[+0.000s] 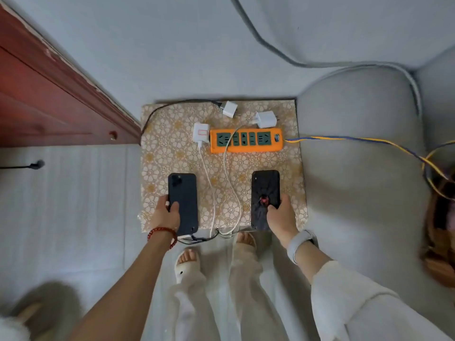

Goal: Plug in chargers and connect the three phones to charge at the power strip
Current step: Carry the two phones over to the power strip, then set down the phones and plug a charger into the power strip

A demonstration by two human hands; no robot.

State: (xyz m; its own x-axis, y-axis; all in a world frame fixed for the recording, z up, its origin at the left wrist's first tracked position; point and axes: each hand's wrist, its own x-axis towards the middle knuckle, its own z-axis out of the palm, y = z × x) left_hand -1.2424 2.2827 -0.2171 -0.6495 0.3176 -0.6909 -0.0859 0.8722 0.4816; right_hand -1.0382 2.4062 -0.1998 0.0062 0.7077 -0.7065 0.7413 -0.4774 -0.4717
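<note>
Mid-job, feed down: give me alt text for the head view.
Left hand grips a dark phone and right hand grips a spider-design phone on a floral mat. Beyond lies an orange power strip; three white chargers sit unplugged.

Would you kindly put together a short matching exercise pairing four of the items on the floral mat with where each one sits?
Things:
1. plain dark phone
2. spider-design phone
3. orange power strip
4. charger with red outline

Places:
A. just off the strip's left end, unplugged
B. gripped by the right hand
C. across the far half of the floral mat
D. gripped by the left hand

Pairs: 1-D, 2-B, 3-C, 4-A
</note>
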